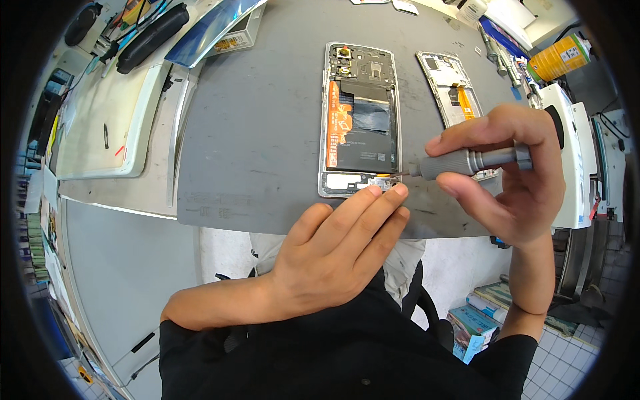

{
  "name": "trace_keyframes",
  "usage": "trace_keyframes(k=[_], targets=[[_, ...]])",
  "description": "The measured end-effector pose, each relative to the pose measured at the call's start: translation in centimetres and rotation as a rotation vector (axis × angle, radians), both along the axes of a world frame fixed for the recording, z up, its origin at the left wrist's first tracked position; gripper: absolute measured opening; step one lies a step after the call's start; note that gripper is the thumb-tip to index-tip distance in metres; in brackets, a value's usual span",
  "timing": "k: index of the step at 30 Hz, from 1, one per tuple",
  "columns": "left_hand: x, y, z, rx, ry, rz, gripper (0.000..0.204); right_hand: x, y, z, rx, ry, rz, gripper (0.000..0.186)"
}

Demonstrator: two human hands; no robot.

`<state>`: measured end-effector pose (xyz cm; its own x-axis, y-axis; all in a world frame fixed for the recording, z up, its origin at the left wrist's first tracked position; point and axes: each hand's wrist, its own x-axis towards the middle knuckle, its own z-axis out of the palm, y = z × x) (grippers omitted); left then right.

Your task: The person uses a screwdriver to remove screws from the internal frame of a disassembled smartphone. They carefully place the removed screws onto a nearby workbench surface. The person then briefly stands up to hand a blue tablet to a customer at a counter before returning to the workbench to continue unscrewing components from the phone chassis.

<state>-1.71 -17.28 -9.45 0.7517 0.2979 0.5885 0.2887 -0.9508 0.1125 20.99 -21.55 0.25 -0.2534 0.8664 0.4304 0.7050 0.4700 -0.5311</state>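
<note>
An opened smartphone (373,143) lies on the grey mat, its black battery, orange label and camera parts bare. My right hand (513,160) grips a grey precision screwdriver (453,164) between thumb and fingers. The driver lies nearly level, and its thin tip meets the phone's lower right corner. Against the phone's bottom edge rests my left hand (347,243), fingers stretched out flat, fingertips on or beside the lower board. Whether a screw sits under the tip is too small to tell. A second phone frame (450,83) with an orange flex cable lies to the right, partly behind my right hand.
The grey mat (253,133) covers the bench. At the left stands a pale tray-like panel (107,127); a small box (240,33) is at the back. Screwdrivers (497,53) and a yellow can (560,59) line the back right, with a white device (567,157) at the right edge.
</note>
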Motion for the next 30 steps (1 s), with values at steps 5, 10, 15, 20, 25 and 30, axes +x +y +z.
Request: trace_keyframes(k=[5,10,15,20,25,30], targets=[[-0.4,0.6,1.4,-0.18,-0.038,-0.123,0.047,0.8,-1.2,-0.1,0.028,0.024,-0.035,0.052],[-0.5,4.1,4.5,-0.086,-0.124,-0.157,0.041,1.5,-2.1,-0.9,0.055,0.141,-0.108,0.052],[1.1,6.0,5.4,0.141,-0.032,-0.175,0.017,1.8,-2.8,-0.8,0.118,0.177,-0.14,0.051],[1.4,5.8,5.8,0.193,0.044,-0.219,0.011,2.9,-2.9,-1.7,0.213,0.246,-0.139,0.047],[1.8,5.8,6.4,0.308,0.118,-0.241,0.011,3.0,-3.3,-2.2,0.179,0.29,-0.207,0.047],[2.5,6.0,6.7,0.389,0.166,-0.281,0.016,3.3,-3.8,-1.3,0.076,0.226,-0.196,0.051]])
